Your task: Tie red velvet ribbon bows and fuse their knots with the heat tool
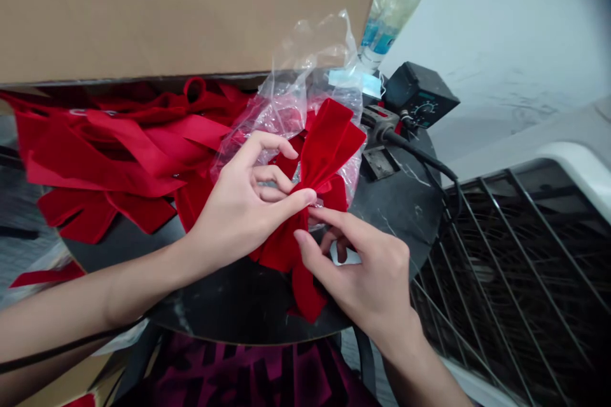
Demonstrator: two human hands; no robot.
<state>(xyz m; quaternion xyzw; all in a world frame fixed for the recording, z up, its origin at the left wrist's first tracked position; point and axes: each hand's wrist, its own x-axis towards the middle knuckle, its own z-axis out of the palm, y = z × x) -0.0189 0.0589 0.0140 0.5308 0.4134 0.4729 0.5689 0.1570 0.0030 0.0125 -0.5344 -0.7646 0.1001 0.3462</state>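
A red velvet bow [329, 140] is held above the near part of the round black table, its loops spread up and down from a gathered middle. My left hand [258, 194] pinches that middle between thumb and fingers from the left. From the right, my right hand [356, 261] closes thumb and forefinger on the bow just below the middle. One red tail hangs down beneath my hands. Behind the bow lies a clear plastic bag [286, 98] with red pieces in and around it. My fingers hide part of the bow's centre.
Red ribbon pieces [133, 146] pile up on the left of the table [205, 305], before a large cardboard box [181, 13]. A black control unit [422, 98] with a dial, a cabled tool [382, 124] and plastic bottles [394, 3] stand back right. A wire-grilled fan [520, 267] is at right.
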